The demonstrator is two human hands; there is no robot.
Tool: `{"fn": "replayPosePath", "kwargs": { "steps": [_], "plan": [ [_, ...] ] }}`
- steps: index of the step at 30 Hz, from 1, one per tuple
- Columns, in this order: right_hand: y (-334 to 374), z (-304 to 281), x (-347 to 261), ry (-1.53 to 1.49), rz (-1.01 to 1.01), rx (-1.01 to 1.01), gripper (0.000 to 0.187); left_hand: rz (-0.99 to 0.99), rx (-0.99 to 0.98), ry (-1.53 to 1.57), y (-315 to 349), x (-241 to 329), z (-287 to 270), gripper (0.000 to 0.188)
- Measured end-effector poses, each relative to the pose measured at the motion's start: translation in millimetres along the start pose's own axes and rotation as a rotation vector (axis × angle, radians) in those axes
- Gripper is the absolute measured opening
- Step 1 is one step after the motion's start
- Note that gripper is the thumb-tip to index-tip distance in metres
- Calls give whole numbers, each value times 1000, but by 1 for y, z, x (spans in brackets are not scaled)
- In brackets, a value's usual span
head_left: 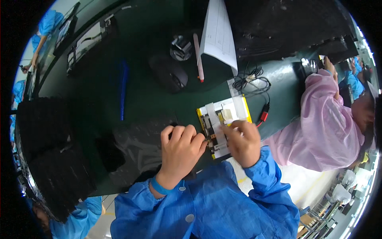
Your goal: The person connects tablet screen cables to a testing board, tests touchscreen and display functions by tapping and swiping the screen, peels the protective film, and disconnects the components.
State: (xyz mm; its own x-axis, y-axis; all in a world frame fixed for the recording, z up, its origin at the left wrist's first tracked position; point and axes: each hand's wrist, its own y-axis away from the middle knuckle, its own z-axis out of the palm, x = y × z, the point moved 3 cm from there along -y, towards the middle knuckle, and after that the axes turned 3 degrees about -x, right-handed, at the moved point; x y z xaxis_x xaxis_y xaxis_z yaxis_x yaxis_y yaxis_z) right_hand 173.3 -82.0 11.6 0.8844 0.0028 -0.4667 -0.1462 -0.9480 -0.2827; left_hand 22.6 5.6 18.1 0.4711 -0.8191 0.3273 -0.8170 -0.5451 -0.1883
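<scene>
On the green mat lies a flat electronic assembly (240, 104) with a white face, yellow edges and a dark circuit board (206, 121) along its left side. A pale strip (215, 119) runs across it. My left hand (181, 149), with a blue band on its wrist, rests at the board's lower left edge. Its thumb and index fingertip are close together at the board, and what lies between them is hidden. My right hand (243, 142) is curled over the assembly's lower right part, its fingertips blurred near the strip.
A black cable (252, 81) with a red connector (263, 116) lies right of the assembly. Beyond are a mouse (169, 75), a pink pen (198, 57), a glass jar (181, 48) and a folded paper (219, 38). Black sheets (51, 147) lie left. A person in pink (324, 123) sits right.
</scene>
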Motion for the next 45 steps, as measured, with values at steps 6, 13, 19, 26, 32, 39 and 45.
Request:
{"fn": "replayPosePath", "kwargs": {
  "steps": [6,13,19,26,32,39,45],
  "plan": [
    [-25,2,34,89,10,-17,42,-32,120,254,11,-10,-43,47],
    [-22,3,18,178,-46,-39,38,-566,273,165,94,-95,-102,37],
    [-22,14,19,270,-108,-133,44,-884,325,302,174,-174,-79,36],
    [-36,3,16,214,-86,-193,36,-793,328,486,160,-176,-71,35],
    [-35,4,15,222,-14,-240,39,-751,394,567,167,-185,-64,34],
    [-28,-11,-14,149,106,-121,35,-779,409,707,168,-179,-62,36],
    [46,19,-72,-78,-40,-203,37,-735,400,635,174,-167,-61,39]
  ]
}}
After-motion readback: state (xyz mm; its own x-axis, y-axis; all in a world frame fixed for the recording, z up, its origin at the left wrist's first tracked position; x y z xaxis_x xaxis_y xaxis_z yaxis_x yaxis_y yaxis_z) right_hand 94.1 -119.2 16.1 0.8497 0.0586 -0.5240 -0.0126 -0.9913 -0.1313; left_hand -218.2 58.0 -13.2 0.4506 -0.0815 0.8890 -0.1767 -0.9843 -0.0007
